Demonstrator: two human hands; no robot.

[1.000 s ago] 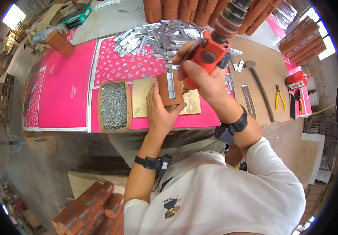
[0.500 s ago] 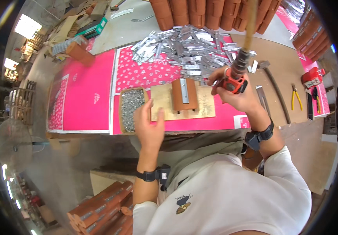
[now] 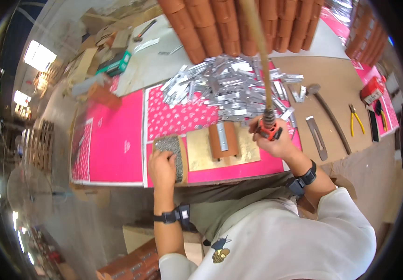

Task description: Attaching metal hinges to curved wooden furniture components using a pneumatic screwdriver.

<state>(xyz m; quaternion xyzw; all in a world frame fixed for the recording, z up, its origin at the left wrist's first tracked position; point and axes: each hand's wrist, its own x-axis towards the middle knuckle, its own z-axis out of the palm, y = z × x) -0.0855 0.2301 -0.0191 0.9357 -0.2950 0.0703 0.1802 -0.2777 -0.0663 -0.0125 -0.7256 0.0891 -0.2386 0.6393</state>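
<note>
My left hand (image 3: pixel 162 169) is over an open box (image 3: pixel 181 175) of small metal fasteners (image 3: pixel 168 145), fingers bent together at its near side; anything pinched in them is too small to make out. A red and black power driver (image 3: pixel 270 132) sits in my right hand (image 3: pixel 278 142), which is closed around it. From its top a yellowish hose (image 3: pixel 263 60) runs upward. Between the hands, a curved terracotta-coloured piece (image 3: pixel 230 143) rests on a pale wooden board (image 3: pixel 200 154). A silver metal strip (image 3: pixel 222 136) lies lengthwise along its top.
Beyond the board spreads a heap of metal strips (image 3: pixel 229 86), with stacked terracotta-coloured pieces (image 3: pixel 220 28) behind it. To the right lie a hammer (image 3: pixel 330 114), a slotted metal bar (image 3: pixel 317 138), yellow-handled pliers (image 3: pixel 356 120) and a red container (image 3: pixel 372 90). A fan (image 3: pixel 29 193) stands at left.
My left hand has moved from beside the board to the fastener box, its fingers closing. My right hand has shifted slightly down and left with the driver. The whole view has shifted too.
</note>
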